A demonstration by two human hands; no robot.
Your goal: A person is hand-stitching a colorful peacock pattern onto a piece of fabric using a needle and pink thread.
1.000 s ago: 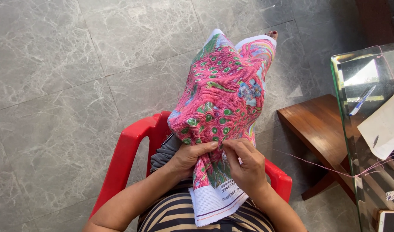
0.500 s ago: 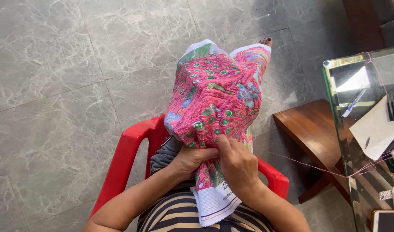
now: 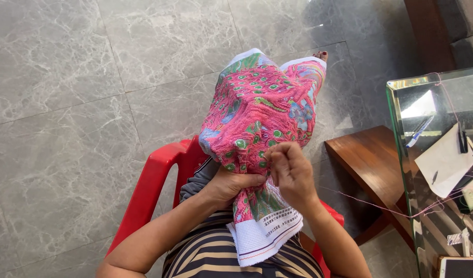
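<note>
Currently a large embroidered cloth, pink with green and blue bird-feather motifs, is draped over the raised knees of a person seated on a red plastic chair. The left hand is closed on a bunched fold of the cloth from below; the right hand is held against the stitched face with fingertips pinched together, presumably on a needle, though no needle can be made out. A thin pink thread is seen running from the work area toward the glass-topped table at right. Risks are judged as follows: the long thread could be snagged on the table edge or tangled, owing to its slack span across open space; the bunched fold could be stitched through 2 layers if it is not flattened; the unstitched white border lying on the striped shirt could be caught by the needle; a fingertip under the cloth could be pricked. No true container is seen. On the glass top, paper sheets, a blue pen and loose thread ends are lying flat; a phone is placed at the lower edge. A wooden stool is set beside the chair, with nothing on it.
</note>
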